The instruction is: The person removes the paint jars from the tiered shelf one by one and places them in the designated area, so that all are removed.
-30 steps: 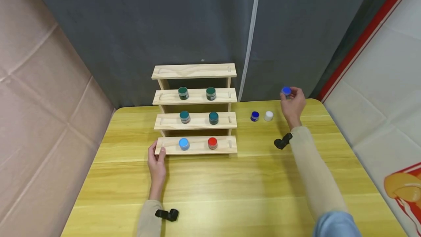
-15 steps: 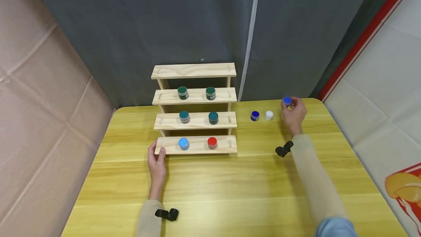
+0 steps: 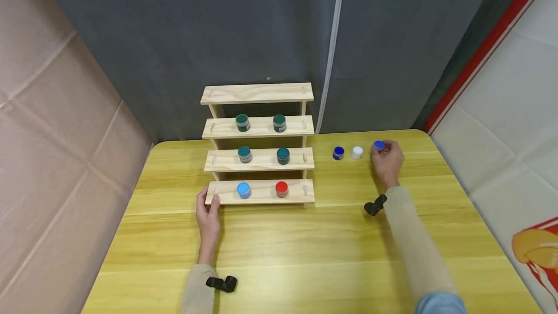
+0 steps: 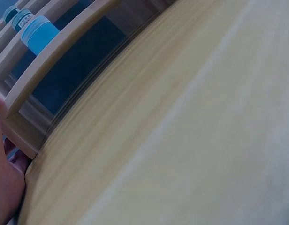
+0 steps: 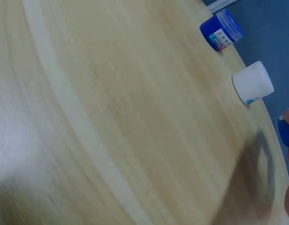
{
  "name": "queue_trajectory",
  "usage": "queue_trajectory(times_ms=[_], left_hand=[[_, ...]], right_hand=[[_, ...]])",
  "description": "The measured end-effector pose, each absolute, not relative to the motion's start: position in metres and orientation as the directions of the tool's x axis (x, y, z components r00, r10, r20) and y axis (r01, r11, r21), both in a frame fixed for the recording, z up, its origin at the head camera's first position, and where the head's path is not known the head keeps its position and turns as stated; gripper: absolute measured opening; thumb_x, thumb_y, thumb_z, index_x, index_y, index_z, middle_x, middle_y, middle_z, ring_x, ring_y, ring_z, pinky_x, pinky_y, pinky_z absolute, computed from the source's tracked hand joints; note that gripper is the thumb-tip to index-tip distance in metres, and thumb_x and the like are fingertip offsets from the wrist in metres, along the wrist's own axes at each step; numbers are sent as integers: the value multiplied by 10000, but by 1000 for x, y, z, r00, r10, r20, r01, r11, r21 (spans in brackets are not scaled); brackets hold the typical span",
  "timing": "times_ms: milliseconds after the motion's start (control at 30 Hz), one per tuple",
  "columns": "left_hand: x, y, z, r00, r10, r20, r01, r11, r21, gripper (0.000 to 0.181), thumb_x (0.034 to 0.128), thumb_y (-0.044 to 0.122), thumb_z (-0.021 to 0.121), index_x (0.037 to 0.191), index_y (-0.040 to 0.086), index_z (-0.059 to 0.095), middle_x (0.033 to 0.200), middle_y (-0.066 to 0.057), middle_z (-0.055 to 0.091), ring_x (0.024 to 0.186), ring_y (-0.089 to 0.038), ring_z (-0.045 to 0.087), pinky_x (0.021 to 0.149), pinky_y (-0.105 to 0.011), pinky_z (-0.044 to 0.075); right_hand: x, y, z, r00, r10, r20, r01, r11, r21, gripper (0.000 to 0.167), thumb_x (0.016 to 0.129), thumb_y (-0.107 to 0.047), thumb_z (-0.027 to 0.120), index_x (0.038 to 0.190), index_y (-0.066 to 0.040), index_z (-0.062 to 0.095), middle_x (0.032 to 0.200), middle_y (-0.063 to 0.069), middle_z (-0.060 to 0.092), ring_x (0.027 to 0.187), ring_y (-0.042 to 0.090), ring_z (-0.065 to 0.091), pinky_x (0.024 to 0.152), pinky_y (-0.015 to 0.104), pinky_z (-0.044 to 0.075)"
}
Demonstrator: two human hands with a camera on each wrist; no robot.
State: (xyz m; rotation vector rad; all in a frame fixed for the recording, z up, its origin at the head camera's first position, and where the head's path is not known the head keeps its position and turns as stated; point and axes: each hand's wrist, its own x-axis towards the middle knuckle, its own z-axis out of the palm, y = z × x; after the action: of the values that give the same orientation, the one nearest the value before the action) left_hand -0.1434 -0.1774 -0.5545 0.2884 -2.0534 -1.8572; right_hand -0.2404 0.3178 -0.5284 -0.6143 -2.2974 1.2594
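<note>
My right hand pinches a blue-lidded jar at the right of the table; in the right wrist view that jar shows partly between fingertips at the edge. To its left stand a white jar and a dark blue jar, in a row. My left hand grips the left end of the bottom step of a wooden rack, thumb on top. On that step stand a light blue jar and a red jar. The left wrist view shows the light blue jar above the hand.
Two teal-lidded jars stand on the second step and two dark green ones on the third. The top step holds no jar. A grey curtain hangs behind the wooden table, with pale sheets on both sides.
My right hand has come down toward the tabletop with the blue-lidded jar, level with the row of the other two. The left hand and the rack have not moved.
</note>
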Motion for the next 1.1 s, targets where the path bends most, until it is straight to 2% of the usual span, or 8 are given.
queue_trajectory(times_ms=[200, 533, 733, 900, 1100], left_hand=[[-149, -180, -569, -911, -394, 122, 81, 118, 990, 463, 1038, 117, 546, 1489, 48, 466, 1537, -167, 481, 766, -49, 469, 680, -158, 414], [-138, -174, -541, -919, -369, 139, 101, 122, 987, 449, 1024, 48, 534, 1452, -66, 454, 1524, -271, 452, 745, -83, 478, 683, -179, 427], [-145, -179, -563, -913, -389, 125, 84, 121, 989, 461, 1037, 92, 537, 1482, 2, 454, 1534, -223, 462, 754, -47, 469, 674, -155, 409], [-148, -180, -570, -912, -391, 121, 80, 118, 990, 463, 1040, 105, 543, 1488, 26, 458, 1520, -189, 490, 782, -23, 476, 701, -144, 415], [-140, -175, -546, -917, -375, 133, 95, 118, 988, 447, 1026, 50, 538, 1454, -55, 462, 1503, -257, 482, 770, -67, 490, 693, -162, 429]], right_hand=[[-237, 318, -534, -807, 567, 162, 184, 503, -844, 443, 967, -162, 649, 1350, 41, 552, 1325, 255, 620, 1229, 380, 595, 1081, 470, 472], [-236, 321, -540, -837, 531, 132, 192, 510, -839, 455, 976, -133, 654, 1371, 59, 534, 1353, 281, 601, 1256, 405, 586, 1084, 486, 468], [-233, 322, -544, -845, 518, 129, 174, 496, -851, 499, 976, -151, 660, 1406, 54, 510, 1380, 279, 587, 1277, 400, 576, 1097, 481, 459], [-228, 321, -544, -823, 547, 153, 161, 483, -861, 552, 964, -162, 667, 1443, 35, 477, 1437, 251, 547, 1334, 388, 534, 1131, 478, 425], [-223, 313, -539, -771, 579, 265, 63, 484, -873, 529, 934, -141, 694, 1408, 20, 525, 1413, 208, 575, 1318, 349, 545, 1124, 454, 432]])
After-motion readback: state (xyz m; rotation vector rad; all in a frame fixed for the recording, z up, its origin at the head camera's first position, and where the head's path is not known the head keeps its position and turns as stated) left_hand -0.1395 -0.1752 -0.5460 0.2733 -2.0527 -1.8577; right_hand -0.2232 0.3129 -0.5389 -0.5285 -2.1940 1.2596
